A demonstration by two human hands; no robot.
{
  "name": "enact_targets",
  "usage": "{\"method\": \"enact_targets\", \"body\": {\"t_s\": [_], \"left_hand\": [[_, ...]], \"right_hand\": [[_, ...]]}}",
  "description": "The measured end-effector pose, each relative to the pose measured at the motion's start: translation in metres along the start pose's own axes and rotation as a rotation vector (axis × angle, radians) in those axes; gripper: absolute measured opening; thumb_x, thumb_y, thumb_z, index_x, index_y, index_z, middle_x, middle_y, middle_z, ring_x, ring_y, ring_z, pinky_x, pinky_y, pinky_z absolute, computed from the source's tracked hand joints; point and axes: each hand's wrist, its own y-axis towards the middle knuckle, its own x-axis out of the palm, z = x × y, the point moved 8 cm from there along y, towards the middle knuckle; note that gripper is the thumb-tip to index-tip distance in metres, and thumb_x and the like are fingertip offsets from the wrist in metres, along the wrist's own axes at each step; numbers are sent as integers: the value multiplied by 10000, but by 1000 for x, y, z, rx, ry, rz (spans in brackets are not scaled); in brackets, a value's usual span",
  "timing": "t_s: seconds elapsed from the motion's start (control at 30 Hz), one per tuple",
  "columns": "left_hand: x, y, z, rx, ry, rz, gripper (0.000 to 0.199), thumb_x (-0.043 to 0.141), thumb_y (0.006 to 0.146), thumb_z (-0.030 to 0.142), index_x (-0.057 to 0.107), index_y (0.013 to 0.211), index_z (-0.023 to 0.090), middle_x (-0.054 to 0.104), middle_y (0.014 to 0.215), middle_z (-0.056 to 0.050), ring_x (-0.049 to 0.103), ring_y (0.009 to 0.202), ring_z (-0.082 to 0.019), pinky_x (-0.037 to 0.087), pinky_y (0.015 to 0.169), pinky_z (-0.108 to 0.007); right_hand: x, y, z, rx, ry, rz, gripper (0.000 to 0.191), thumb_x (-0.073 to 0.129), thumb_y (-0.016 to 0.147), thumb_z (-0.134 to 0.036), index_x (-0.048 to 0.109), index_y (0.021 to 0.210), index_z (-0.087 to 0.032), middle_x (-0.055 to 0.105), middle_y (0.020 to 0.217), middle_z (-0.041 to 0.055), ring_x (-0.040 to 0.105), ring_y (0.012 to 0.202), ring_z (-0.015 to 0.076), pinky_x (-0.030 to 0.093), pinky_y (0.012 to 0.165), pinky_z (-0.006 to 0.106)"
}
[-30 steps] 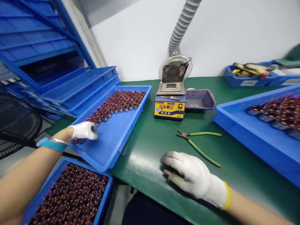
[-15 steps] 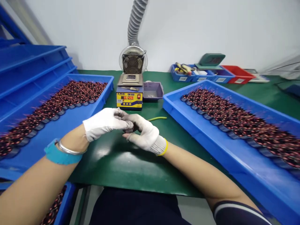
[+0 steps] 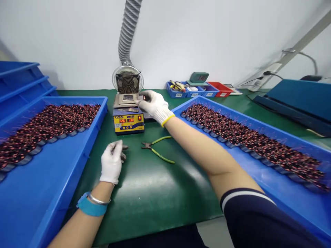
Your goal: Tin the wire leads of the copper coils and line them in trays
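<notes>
My right hand [image 3: 154, 104], in a white glove, reaches to the right side of the solder pot [image 3: 128, 119]. Its fingers pinch a small dark round coil part [image 3: 146, 98], largely hidden by the glove, beside the pot's metal top. My left hand [image 3: 112, 162], gloved too, rests over the green table in front of the pot. Its fingers are loosely bent and somewhat apart, and I see nothing held in them. A pair of cutting pliers [image 3: 157, 148] with green handles lies spread on the table between my left hand and right forearm.
Blue trays at left [image 3: 74, 168] and right [image 3: 248, 172] hold rows of dark coil parts with reddish wires. Behind the pot hang a fan [image 3: 128, 82] and a grey hose [image 3: 128, 31]. Small blue bins [image 3: 178, 93] and a red bin [image 3: 219, 90] stand along the wall.
My hands, together over the table before, have parted. The right moved forward to the pot with the coil part; the left drew back. The pliers now show fully, and the view has swung right.
</notes>
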Motion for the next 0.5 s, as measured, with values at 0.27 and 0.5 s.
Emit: {"method": "enact_targets", "body": {"t_s": [0.27,0.5], "left_hand": [[27,2,-8,15,230,-233,469,595,725,523,610,987,133,674,839,-76,592,657,-155,476,646,-295],[33,-5,-7,25,364,-293,386,577,753,445,622,1004,156,699,843,-69,626,719,-177,472,735,-319]], "right_hand": [[21,94,-26,-72,-644,-30,310,573,788,-367,629,957,-113,618,979,69,575,1000,215,450,898,361],[64,134,-10,-112,-814,-132,336,580,778,-344,617,979,-77,589,1036,124,516,1110,303,413,933,452]]}}
